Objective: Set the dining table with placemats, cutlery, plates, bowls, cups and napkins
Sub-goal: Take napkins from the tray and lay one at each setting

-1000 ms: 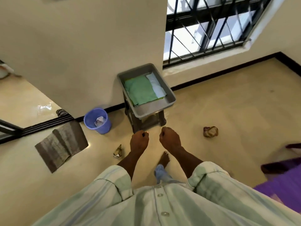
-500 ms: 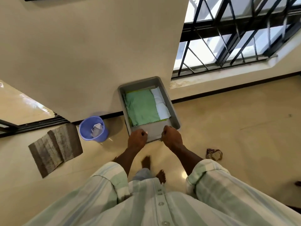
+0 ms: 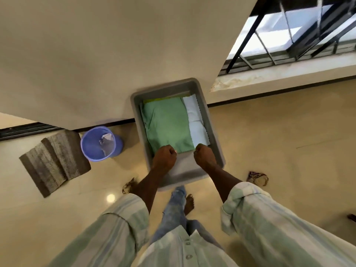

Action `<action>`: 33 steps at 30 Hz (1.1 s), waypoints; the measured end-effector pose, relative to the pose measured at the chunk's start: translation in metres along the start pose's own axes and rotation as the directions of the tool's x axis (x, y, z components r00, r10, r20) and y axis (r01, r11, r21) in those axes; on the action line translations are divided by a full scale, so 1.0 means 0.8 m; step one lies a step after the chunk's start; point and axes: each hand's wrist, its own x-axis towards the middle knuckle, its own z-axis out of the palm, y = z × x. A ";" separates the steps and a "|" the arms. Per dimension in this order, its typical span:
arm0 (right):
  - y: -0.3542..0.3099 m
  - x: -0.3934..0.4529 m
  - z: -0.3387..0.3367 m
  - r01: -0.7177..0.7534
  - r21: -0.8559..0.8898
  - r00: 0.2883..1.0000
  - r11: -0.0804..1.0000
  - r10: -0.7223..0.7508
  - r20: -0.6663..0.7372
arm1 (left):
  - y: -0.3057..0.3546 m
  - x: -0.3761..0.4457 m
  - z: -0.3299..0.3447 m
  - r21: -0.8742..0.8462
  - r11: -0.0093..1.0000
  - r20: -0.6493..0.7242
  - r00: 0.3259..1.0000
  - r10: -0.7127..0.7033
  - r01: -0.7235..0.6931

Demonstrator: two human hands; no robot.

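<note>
A grey plastic tray (image 3: 213, 135) stands against the wall below me. In it lies a folded green cloth (image 3: 167, 124), with a yellow-green edge showing beneath its far side, and a folded white napkin (image 3: 196, 124) to its right. My left hand (image 3: 165, 156) hovers with curled fingers at the near left edge of the green cloth. My right hand (image 3: 204, 156), also curled, is at the near edge where the green cloth meets the white napkin. The cloth lies flat between them. My fingertips are hidden under my knuckles.
A blue wastebasket (image 3: 99, 144) with paper in it stands left of the tray, and a brown doormat (image 3: 54, 161) lies further left. A small woven object (image 3: 257, 177) lies on the floor to the right. A barred window (image 3: 300, 29) is at upper right.
I have stepped closer and leaned over the tray. Both curled hands moved forward from its near rim to the near edge of the cloths.
</note>
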 end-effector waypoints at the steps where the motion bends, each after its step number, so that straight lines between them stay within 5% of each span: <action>1: -0.003 0.019 0.007 -0.009 0.018 1.000 1.000 0.009 0.006 | -0.002 0.016 0.005 -0.005 1.000 0.002 1.000 -0.010 0.010; 17: -0.035 0.133 0.073 -0.242 0.075 0.968 0.967 0.236 0.082 | -0.011 0.114 0.015 -0.085 0.988 -0.003 0.992 -0.127 0.127; 21: -0.056 0.128 0.054 -0.273 0.284 0.961 0.919 0.276 0.031 | -0.008 0.104 0.005 -0.115 0.985 -0.037 0.990 -0.136 0.131; 24: -0.078 0.116 0.024 -0.280 0.565 0.947 0.776 0.319 0.031 | 0.001 0.094 -0.004 -0.132 0.983 -0.066 0.988 -0.136 0.126; 28: -0.106 0.099 -0.032 -0.272 0.655 0.960 0.705 0.243 0.137 | 0.022 0.072 -0.023 -0.136 0.987 -0.140 0.985 -0.105 0.086; 33: -0.130 0.059 -0.092 -0.110 0.548 0.994 0.830 0.103 0.042 | 0.052 0.029 -0.052 -0.180 0.983 -0.259 0.966 -0.021 -0.027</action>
